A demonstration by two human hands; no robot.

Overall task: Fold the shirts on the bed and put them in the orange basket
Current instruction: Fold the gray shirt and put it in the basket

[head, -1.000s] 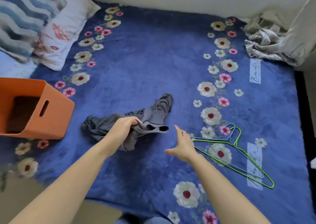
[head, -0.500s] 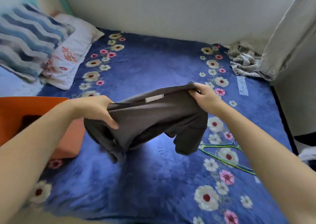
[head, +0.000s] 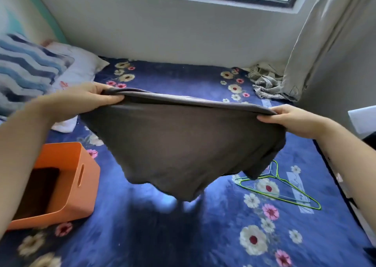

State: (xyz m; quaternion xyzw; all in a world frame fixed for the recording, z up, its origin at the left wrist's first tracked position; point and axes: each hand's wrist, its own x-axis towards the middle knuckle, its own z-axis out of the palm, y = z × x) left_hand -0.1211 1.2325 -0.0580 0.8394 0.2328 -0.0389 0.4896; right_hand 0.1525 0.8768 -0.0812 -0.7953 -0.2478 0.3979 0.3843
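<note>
A dark grey shirt [head: 183, 144] hangs spread out in the air above the blue flowered bed cover [head: 183, 236]. My left hand [head: 85, 98] pinches its top edge at the left corner and my right hand [head: 293, 120] pinches the right corner. The cloth is stretched between them and sags to a point below. The orange basket [head: 81, 185] stands on the bed at the lower left, below my left forearm, with something dark inside.
A green and blue wire hanger [head: 284, 191] lies on the bed at the right, partly under the shirt. Pillows [head: 30, 73] lie at the far left. A crumpled pale cloth [head: 266, 83] and a curtain [head: 325, 38] fill the far right corner.
The shirt went from a crumpled heap on the bed to lifted and stretched wide between both hands. My hands moved apart and upward, and the view tilted up toward the window.
</note>
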